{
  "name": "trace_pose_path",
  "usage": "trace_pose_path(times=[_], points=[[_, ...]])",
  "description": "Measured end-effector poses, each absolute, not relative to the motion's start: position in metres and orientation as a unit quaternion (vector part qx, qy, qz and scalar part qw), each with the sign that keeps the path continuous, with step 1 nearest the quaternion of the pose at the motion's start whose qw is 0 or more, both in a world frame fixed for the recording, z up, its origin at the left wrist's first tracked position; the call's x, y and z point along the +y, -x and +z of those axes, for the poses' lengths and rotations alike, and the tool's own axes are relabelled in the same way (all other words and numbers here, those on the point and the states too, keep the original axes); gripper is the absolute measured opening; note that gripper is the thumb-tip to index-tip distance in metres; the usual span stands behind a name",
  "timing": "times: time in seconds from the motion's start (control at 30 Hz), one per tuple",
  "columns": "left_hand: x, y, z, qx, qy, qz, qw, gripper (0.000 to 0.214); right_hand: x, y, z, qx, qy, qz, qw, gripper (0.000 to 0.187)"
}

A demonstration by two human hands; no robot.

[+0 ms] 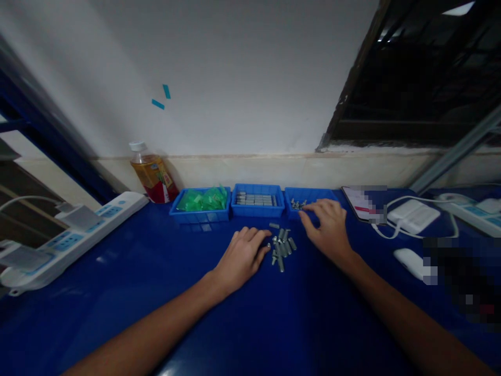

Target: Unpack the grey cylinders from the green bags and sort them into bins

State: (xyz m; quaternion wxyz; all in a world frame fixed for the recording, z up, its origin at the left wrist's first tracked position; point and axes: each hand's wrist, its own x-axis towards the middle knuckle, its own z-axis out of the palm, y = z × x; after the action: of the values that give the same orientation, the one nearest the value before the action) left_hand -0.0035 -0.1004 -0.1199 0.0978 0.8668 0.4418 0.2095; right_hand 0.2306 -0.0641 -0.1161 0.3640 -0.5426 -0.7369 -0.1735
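Note:
My left hand rests on the blue table, fingers curled loosely, fingertips touching a small pile of grey metal bolts. My right hand reaches over the front rim of the right blue tray, fingers spread above several small screws inside it. Nothing shows in either hand.
Along the wall stand a left blue tray with green plastic bags and a middle blue tray with grey metal sleeves. A drink bottle stands behind them. White power strip at left; phone, chargers and cables at right.

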Motion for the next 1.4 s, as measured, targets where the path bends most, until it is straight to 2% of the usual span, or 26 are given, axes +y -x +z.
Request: trace_pose_path(times=[0.2, 0.4, 0.53, 0.73, 0.87, 1.0, 1.1, 1.27, 1.4], points=[[-0.099, 0.001, -0.121, 0.421, -0.888, 0.171, 0.072, 0.021, -0.09, -0.192, -0.119, -0.845, 0.409, -0.054, 0.339, 0.011], [-0.096, 0.004, -0.121, 0.427, -0.849, 0.269, 0.158, 0.017, -0.097, -0.187, -0.116, -0.882, 0.363, 0.001, 0.3, 0.014], [-0.094, 0.005, -0.117, 0.436, -0.814, 0.321, 0.211, 0.024, -0.1, -0.184, -0.114, -0.882, 0.357, -0.013, 0.307, 0.014], [-0.092, 0.005, -0.114, 0.421, -0.817, 0.314, 0.237, 0.028, -0.101, -0.179, -0.115, -0.873, 0.365, -0.039, 0.32, 0.007], [-0.095, 0.004, -0.118, 0.422, -0.839, 0.275, 0.205, 0.024, -0.087, -0.196, -0.113, -0.848, 0.395, -0.078, 0.346, 0.007], [-0.1, 0.003, -0.118, 0.395, -0.884, 0.205, 0.143, 0.029, -0.062, -0.231, -0.116, -0.766, 0.503, -0.151, 0.371, 0.013], [-0.102, 0.004, -0.118, 0.391, -0.892, 0.188, 0.126, 0.019, -0.047, -0.252, -0.123, -0.706, 0.573, -0.154, 0.385, 0.016], [-0.099, 0.004, -0.122, 0.395, -0.888, 0.195, 0.13, 0.015, -0.042, -0.256, -0.129, -0.671, 0.612, -0.159, 0.387, 0.019], [-0.097, 0.005, -0.125, 0.383, -0.876, 0.227, 0.184, 0.015, -0.058, -0.236, -0.122, -0.704, 0.563, -0.18, 0.394, 0.018]])
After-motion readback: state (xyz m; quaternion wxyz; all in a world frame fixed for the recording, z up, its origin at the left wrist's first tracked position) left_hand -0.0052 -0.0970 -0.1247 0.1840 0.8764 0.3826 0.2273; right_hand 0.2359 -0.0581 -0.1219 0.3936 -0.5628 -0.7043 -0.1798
